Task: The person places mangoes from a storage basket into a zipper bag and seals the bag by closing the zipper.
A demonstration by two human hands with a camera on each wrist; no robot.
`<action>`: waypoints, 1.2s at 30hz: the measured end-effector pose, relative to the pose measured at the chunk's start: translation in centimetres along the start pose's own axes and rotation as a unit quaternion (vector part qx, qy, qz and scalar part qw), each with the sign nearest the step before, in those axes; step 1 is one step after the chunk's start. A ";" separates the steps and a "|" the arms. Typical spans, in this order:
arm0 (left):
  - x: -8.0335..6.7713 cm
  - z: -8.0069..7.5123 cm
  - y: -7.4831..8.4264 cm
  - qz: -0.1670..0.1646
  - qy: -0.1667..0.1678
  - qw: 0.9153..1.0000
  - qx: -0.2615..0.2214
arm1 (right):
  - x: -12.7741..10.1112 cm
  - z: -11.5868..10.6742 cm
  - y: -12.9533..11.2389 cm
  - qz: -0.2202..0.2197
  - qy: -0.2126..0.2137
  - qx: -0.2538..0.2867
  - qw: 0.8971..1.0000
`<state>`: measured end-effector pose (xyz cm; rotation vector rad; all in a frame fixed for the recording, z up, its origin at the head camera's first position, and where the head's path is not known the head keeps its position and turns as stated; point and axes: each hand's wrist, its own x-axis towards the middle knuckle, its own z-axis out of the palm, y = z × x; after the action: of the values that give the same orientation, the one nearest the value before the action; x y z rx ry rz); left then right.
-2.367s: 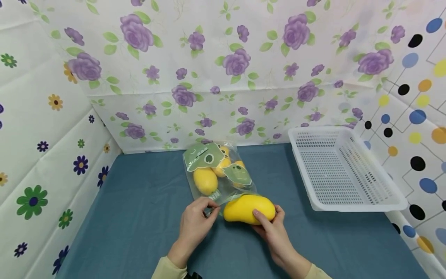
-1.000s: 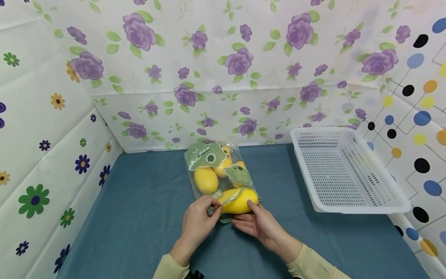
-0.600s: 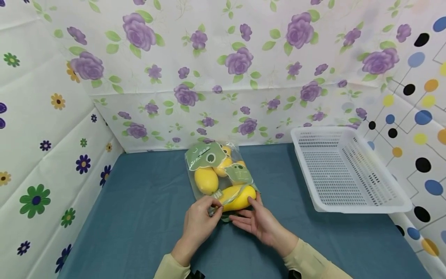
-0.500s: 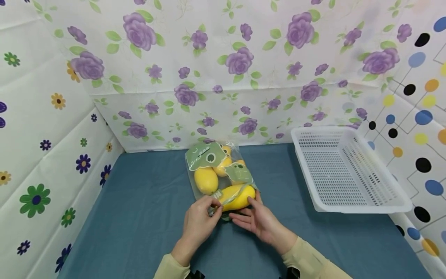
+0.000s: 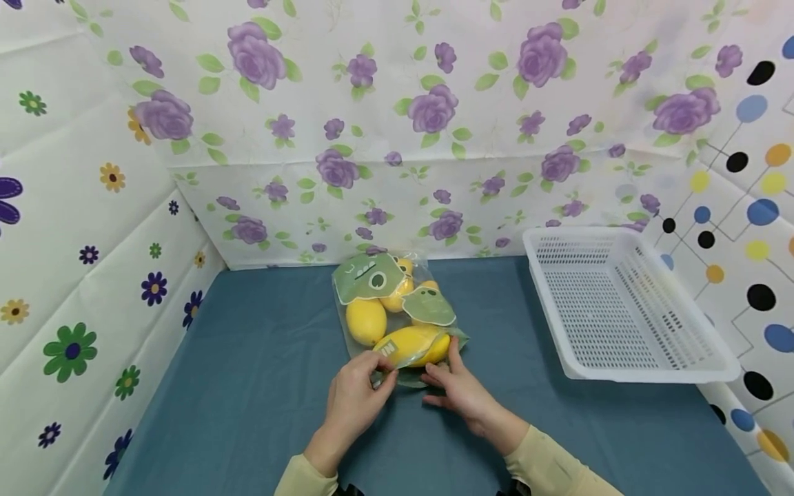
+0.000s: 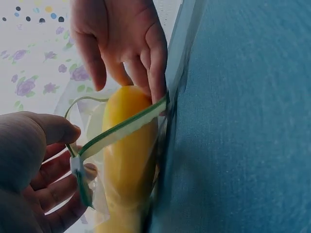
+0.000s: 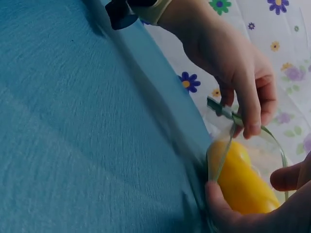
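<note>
A clear zip bag (image 5: pixel 397 313) with green animal-head prints lies at the middle back of the table, with several yellow fruits inside, one a lemon (image 5: pixel 366 322). In its mouth lies a large yellow mango (image 5: pixel 412 344), almost wholly behind the plastic. My left hand (image 5: pixel 360 389) pinches the green zip edge by its slider (image 6: pixel 77 164), seen in the left wrist view. At the mango's near right end is my right hand (image 5: pixel 462 393), its fingers fairly straight and spread at the bag's mouth. In the left wrist view, right-hand fingers (image 6: pixel 156 73) reach the mango's tip and zip edge.
A white perforated plastic basket (image 5: pixel 626 310) stands at the right of the blue table cloth (image 5: pixel 260 386). Flowered sheets (image 5: pixel 397 138) rise behind and at the left, and a dotted sheet (image 5: pixel 759 296) at the right.
The mango has gone from my right hand's grip outside the bag leftward and back into its mouth. My right hand has loosened from around it. My left hand stays at the zip edge.
</note>
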<state>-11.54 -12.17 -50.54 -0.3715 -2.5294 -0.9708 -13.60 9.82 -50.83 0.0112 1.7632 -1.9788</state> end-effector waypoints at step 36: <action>-3.2 -3.9 -2.3 -0.028 -0.090 0.995 0.039 | -0.8 -2.7 0.0 -0.069 0.001 -0.163 0.984</action>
<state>-8.55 -16.79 -50.67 -0.3817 -2.7450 -0.8905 -13.71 12.66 -51.00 -0.2226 2.1191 -1.7544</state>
